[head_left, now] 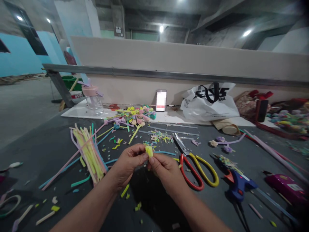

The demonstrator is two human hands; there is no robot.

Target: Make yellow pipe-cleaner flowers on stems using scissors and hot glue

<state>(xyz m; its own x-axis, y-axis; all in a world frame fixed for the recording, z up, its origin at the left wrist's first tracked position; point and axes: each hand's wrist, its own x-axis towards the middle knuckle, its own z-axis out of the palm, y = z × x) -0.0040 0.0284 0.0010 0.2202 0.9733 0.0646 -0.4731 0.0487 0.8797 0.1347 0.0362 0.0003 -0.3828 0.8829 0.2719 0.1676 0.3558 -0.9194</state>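
Fingers of both hands are covering most of the yellow piece (149, 150); the standing phone (161, 101) is showing blurred; the pink case (287, 188) is running off the right edge.

Scissors (193, 167) right of the hands, pipe-cleaner bundle (89, 151) left, glue gun (238, 183) farther right.

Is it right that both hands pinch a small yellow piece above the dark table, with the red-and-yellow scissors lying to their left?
Not quite. In the head view the scissors lie to the right of the hands, not the left. Both the left hand and right hand do pinch the small yellow piece above the dark table.
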